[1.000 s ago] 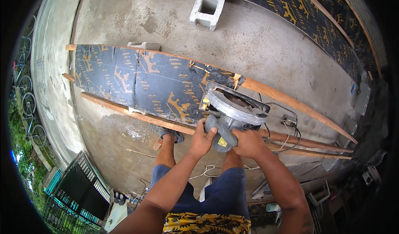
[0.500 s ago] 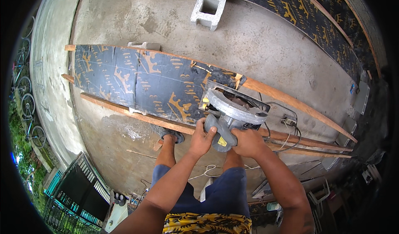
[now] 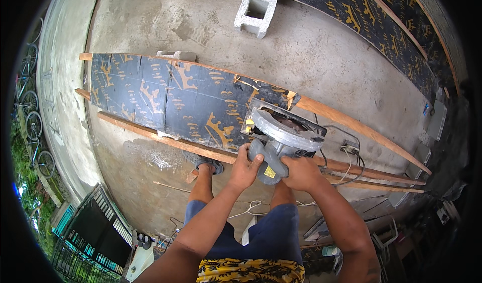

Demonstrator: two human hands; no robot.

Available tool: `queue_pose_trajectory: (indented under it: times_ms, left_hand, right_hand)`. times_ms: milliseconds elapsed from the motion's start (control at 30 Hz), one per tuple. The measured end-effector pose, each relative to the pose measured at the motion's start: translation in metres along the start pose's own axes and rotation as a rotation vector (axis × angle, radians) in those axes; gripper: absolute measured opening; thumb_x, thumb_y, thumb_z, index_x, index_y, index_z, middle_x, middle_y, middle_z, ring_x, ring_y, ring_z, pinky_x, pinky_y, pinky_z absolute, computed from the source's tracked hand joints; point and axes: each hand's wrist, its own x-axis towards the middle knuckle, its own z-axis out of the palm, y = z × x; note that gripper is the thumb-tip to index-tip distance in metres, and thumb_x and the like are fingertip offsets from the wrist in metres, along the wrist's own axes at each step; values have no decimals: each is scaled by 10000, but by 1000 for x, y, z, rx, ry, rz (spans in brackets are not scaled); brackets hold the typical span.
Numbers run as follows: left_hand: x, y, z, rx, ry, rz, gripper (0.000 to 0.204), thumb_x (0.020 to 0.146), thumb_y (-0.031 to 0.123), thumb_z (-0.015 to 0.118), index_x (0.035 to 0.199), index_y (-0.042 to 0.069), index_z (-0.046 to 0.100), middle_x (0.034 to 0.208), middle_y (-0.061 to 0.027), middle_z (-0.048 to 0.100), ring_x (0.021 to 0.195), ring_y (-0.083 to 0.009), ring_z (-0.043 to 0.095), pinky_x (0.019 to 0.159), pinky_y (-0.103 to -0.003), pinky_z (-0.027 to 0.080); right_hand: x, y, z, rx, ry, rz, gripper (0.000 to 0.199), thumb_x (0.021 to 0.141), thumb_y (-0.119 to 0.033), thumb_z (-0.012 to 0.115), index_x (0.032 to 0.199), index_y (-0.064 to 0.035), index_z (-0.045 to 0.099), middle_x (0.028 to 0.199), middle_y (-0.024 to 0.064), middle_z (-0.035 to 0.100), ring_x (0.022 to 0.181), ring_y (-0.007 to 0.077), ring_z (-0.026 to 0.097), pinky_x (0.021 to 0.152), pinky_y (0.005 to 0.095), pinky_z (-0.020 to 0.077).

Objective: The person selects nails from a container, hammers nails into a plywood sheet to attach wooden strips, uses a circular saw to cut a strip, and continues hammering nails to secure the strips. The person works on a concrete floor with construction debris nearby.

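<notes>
Both the left hand [image 3: 244, 167] and the right hand [image 3: 301, 173] hold the gray saw [image 3: 286, 128], which seems to sit on the dark board [image 3: 193, 104] just ahead. Saw work looks in hand; moving it needs a steady grip. Wide floor [image 3: 331, 62] lies past the board's far edge; a plug box [image 3: 350, 146] is near, to their right.

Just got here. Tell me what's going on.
A person is holding a circular saw with both hands: the left hand is on its grey housing, the right hand grips it just to the right. The saw sits at the right-hand end of a dark, gold-printed board, with lengths of wood running out beyond that end. Whether the blade is spinning, I can't tell.
</notes>
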Motion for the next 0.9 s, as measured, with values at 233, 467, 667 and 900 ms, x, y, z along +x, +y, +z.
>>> queue_pose_trajectory:
  times_ms: [233,467,667,900]
  left_hand:
    - [0,3,-1,6,24,38,827,973,633,663,1424,-27,450,1252,-248,643,1123,-325,658,985,-415,512]
    - [0,4,-3,53,31,39,822,982,625,655,1425,-33,439,1252,-256,643,1118,-332,660,977,-422,513]
    - [-1,11,-3,105,25,30,801,991,615,641,1438,-12,423,1257,-271,643,1144,-382,660,991,-449,506]
    - [-1,10,-3,151,26,31,765,1010,600,612,1439,-3,421,1258,-311,639,1175,-481,640,1006,-503,491]
  right_hand:
    - [4,2,3,10,12,-9,383,805,-261,757,1160,-137,685,963,185,768,928,398,745,835,511,587]
    - [8,7,6,23,22,-30,370,813,-269,733,1161,-153,682,951,167,771,924,399,744,827,515,589]
    - [9,12,9,43,43,-46,365,807,-272,735,1149,-159,679,942,171,767,915,403,743,818,521,591]
    - [13,17,12,27,27,-51,373,798,-266,731,1153,-163,678,948,169,767,916,402,742,815,528,588]
